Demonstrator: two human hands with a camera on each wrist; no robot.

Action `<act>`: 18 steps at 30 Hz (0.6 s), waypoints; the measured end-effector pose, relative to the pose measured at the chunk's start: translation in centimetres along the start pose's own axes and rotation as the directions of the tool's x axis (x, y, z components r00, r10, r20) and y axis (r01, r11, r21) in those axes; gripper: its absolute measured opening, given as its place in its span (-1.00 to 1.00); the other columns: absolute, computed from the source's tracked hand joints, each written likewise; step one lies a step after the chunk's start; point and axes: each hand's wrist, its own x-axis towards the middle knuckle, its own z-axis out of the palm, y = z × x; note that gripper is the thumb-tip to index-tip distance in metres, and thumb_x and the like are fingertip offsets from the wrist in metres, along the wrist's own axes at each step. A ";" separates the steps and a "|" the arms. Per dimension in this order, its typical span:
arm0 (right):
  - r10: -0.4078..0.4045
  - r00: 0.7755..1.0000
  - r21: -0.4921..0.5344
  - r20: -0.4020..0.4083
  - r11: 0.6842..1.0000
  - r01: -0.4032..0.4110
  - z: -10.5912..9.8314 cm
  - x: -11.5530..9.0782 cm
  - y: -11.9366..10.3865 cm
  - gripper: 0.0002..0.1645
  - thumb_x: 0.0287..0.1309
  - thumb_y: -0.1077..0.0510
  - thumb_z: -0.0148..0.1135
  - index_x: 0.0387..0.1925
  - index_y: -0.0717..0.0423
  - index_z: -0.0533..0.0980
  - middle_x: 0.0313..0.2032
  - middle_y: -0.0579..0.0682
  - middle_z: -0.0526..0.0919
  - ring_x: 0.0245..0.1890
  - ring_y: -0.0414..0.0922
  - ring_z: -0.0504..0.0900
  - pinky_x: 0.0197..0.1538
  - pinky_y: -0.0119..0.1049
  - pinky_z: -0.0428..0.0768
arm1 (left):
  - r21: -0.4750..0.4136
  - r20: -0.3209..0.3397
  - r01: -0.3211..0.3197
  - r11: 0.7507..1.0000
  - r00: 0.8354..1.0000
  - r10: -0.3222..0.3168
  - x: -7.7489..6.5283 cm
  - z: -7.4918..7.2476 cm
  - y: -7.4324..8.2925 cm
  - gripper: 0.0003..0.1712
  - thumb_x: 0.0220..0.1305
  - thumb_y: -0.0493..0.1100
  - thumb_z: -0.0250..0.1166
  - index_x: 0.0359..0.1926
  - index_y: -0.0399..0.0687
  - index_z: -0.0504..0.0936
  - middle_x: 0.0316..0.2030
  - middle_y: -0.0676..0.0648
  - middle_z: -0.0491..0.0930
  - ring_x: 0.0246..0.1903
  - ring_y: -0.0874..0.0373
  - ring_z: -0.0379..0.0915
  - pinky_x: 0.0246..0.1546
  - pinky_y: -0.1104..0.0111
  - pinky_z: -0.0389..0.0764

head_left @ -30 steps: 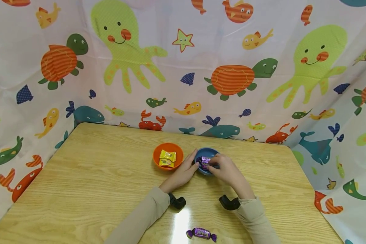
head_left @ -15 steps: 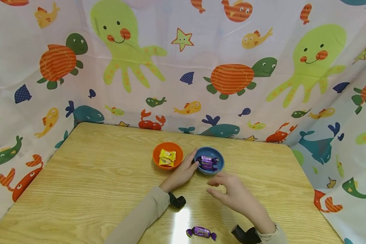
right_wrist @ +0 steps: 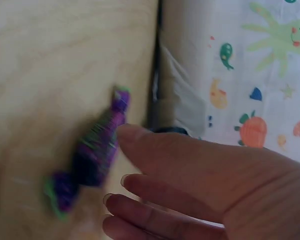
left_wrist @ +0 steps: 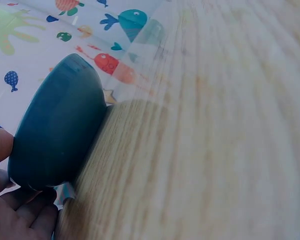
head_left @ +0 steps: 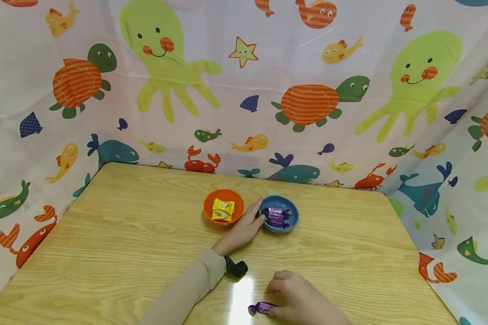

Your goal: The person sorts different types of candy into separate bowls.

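A blue bowl with purple-wrapped candies in it stands at the table's middle back. My left hand lies along its left side, thumb near the rim and fingers extended; in the left wrist view the fingers lie low against the bowl. Close to the front, my right hand is over a single purple candy, hiding its right end. In the right wrist view, the thumb tip overlaps the candy's edge, and the other fingers are spread apart from it.
An orange bowl holding yellow-wrapped candies stands left of the left hand. The wooden table has a sea-animal curtain along its back and sides.
My right hand has left the blue bowl and come back toward the front, down to the lone purple candy. My left hand has stayed against the bowl.
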 end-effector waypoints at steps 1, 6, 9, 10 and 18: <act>-0.009 1.000 0.005 0.004 1.000 0.009 0.3 0.0 0.1 -0.82 0.02 0.10 0.52 -0.32 0.00 0.68 -0.35 -0.31 0.54 -0.35 -0.42 0.46 -0.29 -0.50 0.53 | 0.003 0.002 -0.002 1.000 1.000 0.002 0.0 0.0 0.0 -0.28 0.59 0.01 -0.10 0.59 0.00 -0.15 0.56 0.01 -0.16 0.52 0.10 -0.26 0.48 0.07 -0.08; -0.048 0.999 -0.033 -0.001 0.998 0.048 1.0 0.0 0.2 -0.83 -0.10 0.25 0.48 -0.41 -0.02 0.65 -0.40 -0.33 0.48 -0.40 -0.44 0.38 -0.33 -0.54 0.46 | 0.008 0.004 -0.005 1.000 1.000 0.005 -0.1 -0.1 0.3 -0.28 0.60 0.01 -0.10 0.59 -0.01 -0.15 0.56 0.00 -0.15 0.52 0.10 -0.25 0.48 0.08 -0.07; -0.033 0.999 -0.039 0.007 0.999 0.033 1.1 0.0 0.1 -0.82 -0.11 0.27 0.47 -0.41 -0.01 0.66 -0.39 -0.33 0.49 -0.38 -0.44 0.39 -0.32 -0.52 0.48 | 0.012 0.002 -0.004 1.000 1.000 0.004 -0.2 -0.1 0.5 -0.29 0.60 0.01 -0.11 0.59 -0.02 -0.14 0.56 0.00 -0.14 0.52 0.11 -0.25 0.48 0.08 -0.07; -0.025 1.000 -0.036 0.008 0.999 0.025 1.1 0.0 0.1 -0.82 -0.10 0.27 0.46 -0.40 -0.01 0.66 -0.39 -0.33 0.49 -0.38 -0.44 0.39 -0.31 -0.52 0.49 | 0.012 0.002 -0.003 1.000 1.000 0.003 -0.2 -0.1 0.5 -0.29 0.60 0.01 -0.11 0.59 -0.02 -0.14 0.56 0.00 -0.14 0.52 0.10 -0.25 0.48 0.08 -0.07; -0.007 1.000 -0.018 0.014 1.000 0.007 0.9 0.1 0.1 -0.83 -0.06 0.26 0.46 -0.40 -0.02 0.66 -0.39 -0.34 0.49 -0.39 -0.44 0.40 -0.32 -0.52 0.49 | -0.005 0.001 0.005 1.000 1.000 -0.005 -0.2 -0.1 0.6 -0.30 0.60 0.00 -0.11 0.59 -0.01 -0.13 0.56 -0.01 -0.13 0.52 0.09 -0.24 0.48 0.06 -0.06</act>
